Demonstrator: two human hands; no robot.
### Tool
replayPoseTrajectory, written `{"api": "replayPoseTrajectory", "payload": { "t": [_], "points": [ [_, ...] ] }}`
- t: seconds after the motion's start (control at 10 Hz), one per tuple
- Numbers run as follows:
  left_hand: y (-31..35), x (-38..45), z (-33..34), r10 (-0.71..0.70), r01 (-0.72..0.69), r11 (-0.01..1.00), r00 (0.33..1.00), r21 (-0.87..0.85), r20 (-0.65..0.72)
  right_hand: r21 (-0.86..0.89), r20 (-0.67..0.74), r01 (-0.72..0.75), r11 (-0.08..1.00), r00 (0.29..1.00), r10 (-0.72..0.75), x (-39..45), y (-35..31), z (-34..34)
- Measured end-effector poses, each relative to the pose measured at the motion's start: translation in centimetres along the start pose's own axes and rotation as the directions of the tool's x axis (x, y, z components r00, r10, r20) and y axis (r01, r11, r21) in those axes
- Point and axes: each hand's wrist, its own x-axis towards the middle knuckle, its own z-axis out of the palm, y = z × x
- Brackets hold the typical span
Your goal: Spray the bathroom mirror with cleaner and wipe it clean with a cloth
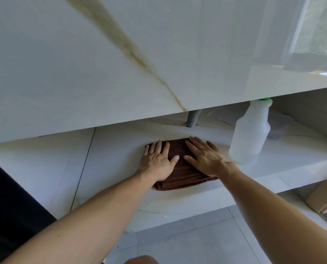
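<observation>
A folded brown cloth (179, 173) lies on a white marble shelf (117, 149) under the vanity counter. My left hand (158, 159) rests flat on the cloth's left part, fingers straight and spread. My right hand (206, 159) lies flat on its right part, fingers straight too. A translucent white spray bottle (251, 132) with a green collar stands on the shelf just right of my right hand; its top is hidden behind the counter's edge. No mirror is in view.
The white marble counter front (101, 73) with a tan vein overhangs the shelf. A grey drain pipe (193, 119) comes down behind the cloth. A cardboard box (324, 197) sits low at the right. A dark panel (10, 206) stands at the left. Grey floor tiles (187, 239) lie below.
</observation>
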Motion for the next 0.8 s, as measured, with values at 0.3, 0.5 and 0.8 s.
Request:
{"api": "replayPoseTrajectory", "payload": {
  "t": [0.3,0.5,0.8],
  "points": [
    [-0.2,-0.5,0.1,-0.005,0.005,1.0,1.0,0.015,0.005,0.026,-0.007,-0.037,0.999,0.999,0.038,-1.0,-0.2,0.0],
    [0.1,-0.8,-1.2,0.002,-0.002,1.0,1.0,-0.03,-0.009,0.115,-0.011,-0.108,0.988,0.994,0.11,-1.8,-1.0,-0.6],
    [2.0,-0.7,-4.0,0.098,-0.1,0.995,0.994,-0.03,-0.056,0.238,-0.124,-0.112,0.965,0.982,0.144,-4.0,-1.8,-3.2]
  ]
}}
